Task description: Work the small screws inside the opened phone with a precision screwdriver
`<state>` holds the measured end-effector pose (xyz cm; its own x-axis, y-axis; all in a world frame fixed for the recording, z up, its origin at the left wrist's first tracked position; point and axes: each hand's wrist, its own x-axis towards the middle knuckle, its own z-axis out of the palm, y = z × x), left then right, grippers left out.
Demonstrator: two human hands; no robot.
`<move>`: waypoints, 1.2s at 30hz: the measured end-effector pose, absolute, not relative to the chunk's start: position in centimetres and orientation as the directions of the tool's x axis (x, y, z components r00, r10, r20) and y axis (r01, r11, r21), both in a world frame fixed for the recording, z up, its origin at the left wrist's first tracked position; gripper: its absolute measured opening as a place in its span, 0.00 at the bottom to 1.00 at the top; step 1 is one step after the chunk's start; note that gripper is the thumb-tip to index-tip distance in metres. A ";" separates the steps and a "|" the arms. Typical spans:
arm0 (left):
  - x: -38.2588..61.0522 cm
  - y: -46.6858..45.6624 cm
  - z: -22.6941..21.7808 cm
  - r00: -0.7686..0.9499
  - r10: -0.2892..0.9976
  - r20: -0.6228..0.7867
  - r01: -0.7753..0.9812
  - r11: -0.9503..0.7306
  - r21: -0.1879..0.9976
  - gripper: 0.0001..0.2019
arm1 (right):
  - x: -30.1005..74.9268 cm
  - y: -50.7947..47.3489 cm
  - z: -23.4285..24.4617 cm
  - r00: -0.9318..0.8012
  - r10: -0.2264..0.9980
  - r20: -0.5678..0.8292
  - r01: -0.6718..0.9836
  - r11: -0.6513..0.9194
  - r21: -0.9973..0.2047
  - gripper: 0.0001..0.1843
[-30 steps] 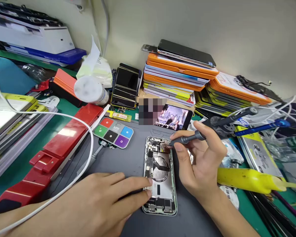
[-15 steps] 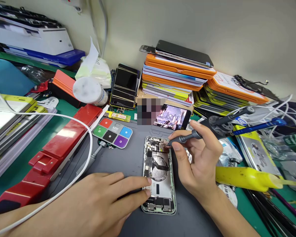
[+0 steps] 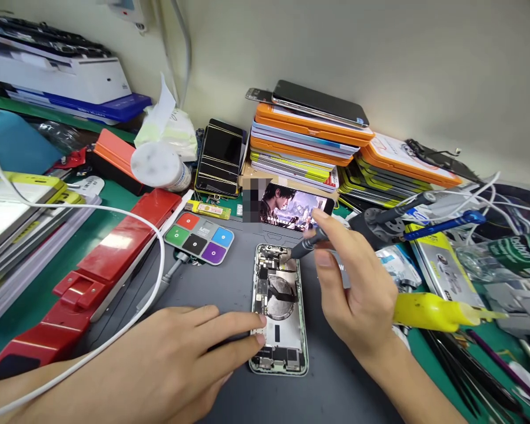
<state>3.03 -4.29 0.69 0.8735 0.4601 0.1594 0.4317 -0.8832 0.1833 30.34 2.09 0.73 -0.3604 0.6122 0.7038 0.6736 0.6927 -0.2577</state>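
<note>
An opened phone (image 3: pixel 279 309) lies face down on the grey work mat (image 3: pixel 212 288), its inner parts and round coil exposed. My left hand (image 3: pixel 176 353) rests flat on the mat, fingers stretched out, with the fingertips pressing the phone's left edge. My right hand (image 3: pixel 357 288) is closed around a dark screwdriver (image 3: pixel 307 246); the tip hovers just above and to the right of the phone's upper end.
A small phone playing video (image 3: pixel 291 207) leans behind the mat. A coloured screw tray (image 3: pixel 199 237), red cases (image 3: pixel 115 241), a white cable (image 3: pixel 154 277), stacked orange and yellow boxes (image 3: pixel 309 141) and a yellow bottle (image 3: pixel 437 311) crowd the green bench.
My right hand has lifted the screwdriver tip off the phone's top corner and drawn it slightly up and right. The left hand stays on the phone's edge.
</note>
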 end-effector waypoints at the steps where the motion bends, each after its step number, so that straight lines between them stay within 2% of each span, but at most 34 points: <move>1: 3.0 -4.3 0.7 0.878 0.454 0.151 0.430 -0.887 0.170 0.22 | 30.2 2.0 0.9 -0.374 0.611 0.698 0.664 0.702 -0.257 0.30; 5: 2.8 -4.5 0.3 0.878 0.466 0.105 0.446 -0.879 0.171 0.22 | 30.0 1.8 1.2 -0.355 0.600 0.717 0.690 0.686 -0.232 0.26; 10: 2.4 -4.8 0.0 0.884 0.465 0.046 0.447 -0.871 0.205 0.23 | 30.2 1.8 1.1 -0.349 0.609 0.712 0.698 0.677 -0.236 0.26; 14: 2.7 -4.6 0.7 0.874 0.483 0.048 0.459 -0.854 0.246 0.24 | 30.2 1.9 0.9 -0.337 0.613 0.715 0.677 0.685 -0.269 0.29; 20: 3.2 -4.1 1.6 0.846 0.529 0.065 0.468 -0.795 0.386 0.25 | 30.2 1.9 0.3 -0.315 0.650 0.692 0.648 0.680 -0.344 0.37; 28: 3.2 -3.9 1.9 0.840 0.542 0.012 0.487 -0.764 0.423 0.25 | 30.5 1.9 -0.6 -0.315 0.633 0.707 0.617 0.703 -0.355 0.39; 36: 2.7 -4.0 1.8 0.839 0.541 0.055 0.456 -0.754 0.472 0.22 | 30.3 2.0 -0.8 -0.332 0.599 0.728 0.612 0.725 -0.316 0.40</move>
<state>2.70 -3.95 1.78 0.8389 0.5415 0.0545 0.4562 -0.7544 0.4720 30.34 2.02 -0.83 -0.3325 0.5991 0.7284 0.6123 0.7245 -0.3165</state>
